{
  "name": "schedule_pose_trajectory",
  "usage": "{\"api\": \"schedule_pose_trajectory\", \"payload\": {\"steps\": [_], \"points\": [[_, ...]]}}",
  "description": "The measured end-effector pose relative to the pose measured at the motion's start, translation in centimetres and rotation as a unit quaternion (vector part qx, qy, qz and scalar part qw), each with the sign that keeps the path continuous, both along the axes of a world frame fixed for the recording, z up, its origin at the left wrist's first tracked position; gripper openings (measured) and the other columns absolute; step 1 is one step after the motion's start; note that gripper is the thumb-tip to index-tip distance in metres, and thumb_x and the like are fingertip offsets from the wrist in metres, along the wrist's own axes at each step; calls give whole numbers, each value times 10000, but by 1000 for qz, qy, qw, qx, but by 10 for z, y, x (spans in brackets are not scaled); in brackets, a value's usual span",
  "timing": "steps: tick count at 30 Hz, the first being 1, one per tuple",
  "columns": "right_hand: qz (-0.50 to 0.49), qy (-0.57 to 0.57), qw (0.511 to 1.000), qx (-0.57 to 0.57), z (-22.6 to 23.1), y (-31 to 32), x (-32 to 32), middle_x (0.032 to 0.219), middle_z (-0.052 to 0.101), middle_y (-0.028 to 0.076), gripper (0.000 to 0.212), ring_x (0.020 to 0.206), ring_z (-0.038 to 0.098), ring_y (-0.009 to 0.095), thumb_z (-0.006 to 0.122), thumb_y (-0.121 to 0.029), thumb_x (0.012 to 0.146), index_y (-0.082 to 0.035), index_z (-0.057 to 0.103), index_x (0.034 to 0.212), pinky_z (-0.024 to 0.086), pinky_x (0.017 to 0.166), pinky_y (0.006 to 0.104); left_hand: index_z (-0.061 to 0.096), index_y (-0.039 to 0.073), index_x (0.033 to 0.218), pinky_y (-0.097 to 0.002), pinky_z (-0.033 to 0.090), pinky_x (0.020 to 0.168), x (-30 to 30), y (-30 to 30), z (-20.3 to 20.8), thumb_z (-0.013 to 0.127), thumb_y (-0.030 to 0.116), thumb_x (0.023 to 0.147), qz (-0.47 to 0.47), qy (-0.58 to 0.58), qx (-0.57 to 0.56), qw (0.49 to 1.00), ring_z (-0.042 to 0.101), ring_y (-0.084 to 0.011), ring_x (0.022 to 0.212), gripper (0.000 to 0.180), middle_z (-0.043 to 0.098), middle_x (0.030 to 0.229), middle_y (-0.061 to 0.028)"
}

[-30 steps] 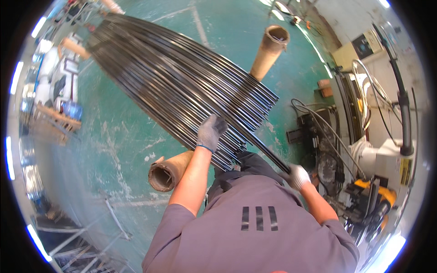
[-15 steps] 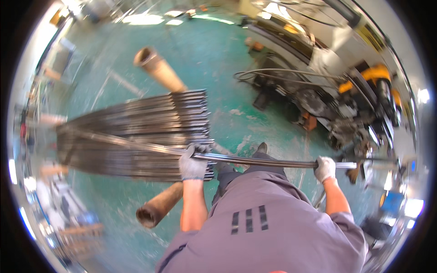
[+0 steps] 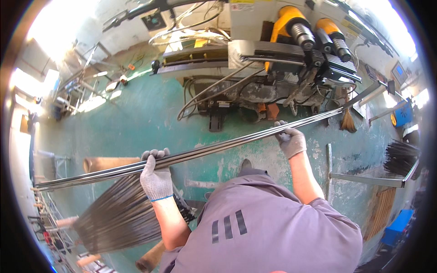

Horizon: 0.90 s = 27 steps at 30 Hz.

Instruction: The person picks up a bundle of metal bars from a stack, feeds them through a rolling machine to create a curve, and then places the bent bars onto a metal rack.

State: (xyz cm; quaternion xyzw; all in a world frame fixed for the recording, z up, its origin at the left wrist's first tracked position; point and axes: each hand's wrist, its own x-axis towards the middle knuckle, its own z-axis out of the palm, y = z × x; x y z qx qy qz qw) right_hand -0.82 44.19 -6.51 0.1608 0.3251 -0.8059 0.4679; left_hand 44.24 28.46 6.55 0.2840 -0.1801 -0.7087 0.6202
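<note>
A small bundle of long, thin metal bars (image 3: 223, 148) stretches across in front of me, its right end higher in the picture than its left. My left hand (image 3: 156, 176), in a grey-white knit glove with a blue cuff edge, is closed around the bars from below. Farther along, my gloved right hand (image 3: 291, 141) also grips them, thumb and fingers wrapped round. Below my left hand, a broad pile of dark metal bars (image 3: 118, 216) rests on two brown tubes (image 3: 107, 164); my left forearm covers part of its near end.
Ahead stands a machine with orange cylinders (image 3: 291, 22), hanging cables and a long dark rail. A broom (image 3: 348, 122) leans beside it. To the right are a metal frame (image 3: 364, 179), a bundle of dark rods (image 3: 400, 157), a wooden pallet (image 3: 381, 211) and a blue bin (image 3: 397, 227).
My view has swung right toward the machine. Both hands have carried the bars up and away from the pile, and the bars' left end now hangs above it.
</note>
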Motion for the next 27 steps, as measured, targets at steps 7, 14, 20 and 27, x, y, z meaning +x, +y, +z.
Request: {"api": "schedule_pose_trajectory", "payload": {"steps": [7,14,20,27], "points": [[-91,46,995,-5,15,-11,-112,1218,718,154,230,1155,705,316,606,-92,1072,2,637,1280,620,1022,465,644,15,1245,-551,419,1203,-85,-78,53,704,81,966,-150,9,-116,982,658,-320,1148,293,697,1171,-119],[-221,100,970,-32,49,-55,-190,1047,734,115,211,976,723,256,752,-110,1005,23,693,1158,635,902,406,655,22,1213,-531,472,1178,-115,-168,28,687,116,1003,-133,-30,-92,986,666,-298,1185,232,705,1175,-123],[-264,116,957,15,89,-117,-252,1051,737,95,235,950,724,276,777,-115,990,-69,690,1204,651,768,447,654,5,1184,-558,497,1146,-187,-255,-14,627,125,1049,-176,-2,-62,982,664,-360,1191,183,712,1171,-172],[-236,143,959,58,89,-189,-289,1061,759,112,181,913,744,280,723,-149,1032,-26,702,1163,637,782,432,667,-30,1154,-556,535,1117,-264,-349,-38,581,108,1073,-175,-6,85,981,681,-381,1163,182,722,1171,-201]]}}
